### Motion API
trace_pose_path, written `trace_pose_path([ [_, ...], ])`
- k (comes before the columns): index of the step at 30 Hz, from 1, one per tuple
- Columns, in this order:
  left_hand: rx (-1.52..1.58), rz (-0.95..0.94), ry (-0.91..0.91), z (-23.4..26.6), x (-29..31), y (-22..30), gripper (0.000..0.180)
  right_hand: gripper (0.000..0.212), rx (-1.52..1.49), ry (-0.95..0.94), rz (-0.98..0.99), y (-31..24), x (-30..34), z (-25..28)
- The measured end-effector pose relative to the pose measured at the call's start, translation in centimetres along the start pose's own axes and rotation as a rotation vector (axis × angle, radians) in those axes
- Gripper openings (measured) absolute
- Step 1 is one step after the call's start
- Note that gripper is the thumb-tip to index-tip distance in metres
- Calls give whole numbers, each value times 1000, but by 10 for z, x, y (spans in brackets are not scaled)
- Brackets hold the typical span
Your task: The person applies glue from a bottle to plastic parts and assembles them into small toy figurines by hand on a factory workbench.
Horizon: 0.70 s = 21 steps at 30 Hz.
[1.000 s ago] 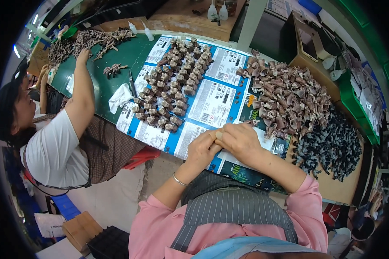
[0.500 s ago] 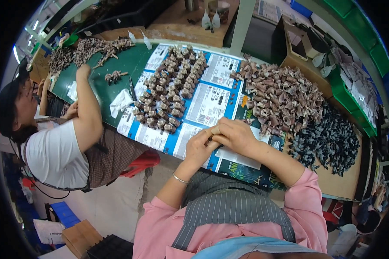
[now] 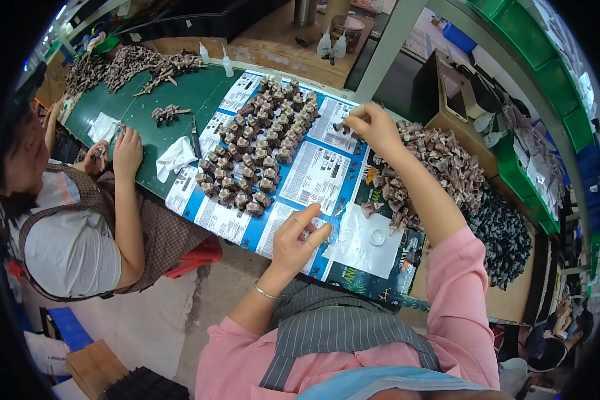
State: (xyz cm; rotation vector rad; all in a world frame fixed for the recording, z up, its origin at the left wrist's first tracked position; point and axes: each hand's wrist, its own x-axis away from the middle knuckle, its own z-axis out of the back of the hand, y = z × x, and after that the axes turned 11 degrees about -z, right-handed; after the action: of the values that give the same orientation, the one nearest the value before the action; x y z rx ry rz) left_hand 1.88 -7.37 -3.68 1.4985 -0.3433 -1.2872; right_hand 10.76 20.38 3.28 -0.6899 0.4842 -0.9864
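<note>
"What does the head view give you?"

"A blue-and-white printed sheet [image 3: 313,177] at the centre, carrying rows of small brown figures [image 3: 250,153] left of the middle. It lies beside a green tabletop [image 3: 130,110] at upper left, with a white cloth [image 3: 175,159] near the join."

"And the hands?"

"The right hand [image 3: 351,123], above centre, has its fingertips drawn in by a dark brown piece [image 3: 341,127] over the sheet's upper right part — pinched or merely beside it, I can't tell. The left hand [image 3: 315,225], just below centre, holds thumb and forefinger apart; whether its curled fingers grip anything, I can't say."

"Right of that?"

"A clear round dish [image 3: 377,237] on a pale sheet [image 3: 357,257], then a brown heap [image 3: 440,170] and a dark heap [image 3: 500,233] toward the right edge."

"The room?"

"Green bins [image 3: 559,83] at upper right, a pale post [image 3: 390,53] at the top, a seated co-worker [image 3: 70,227] at left — and grey floor [image 3: 203,307] below."
</note>
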Motion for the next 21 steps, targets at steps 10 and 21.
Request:
trace_pose_path([
  [10,10,52,-14,-1,-1,2,43,26,22,141,-83,4,-81,-56],
  [21,-31,9,-73,-1,-6,3,42,28,-40,158,20,17,-87,-71],
])
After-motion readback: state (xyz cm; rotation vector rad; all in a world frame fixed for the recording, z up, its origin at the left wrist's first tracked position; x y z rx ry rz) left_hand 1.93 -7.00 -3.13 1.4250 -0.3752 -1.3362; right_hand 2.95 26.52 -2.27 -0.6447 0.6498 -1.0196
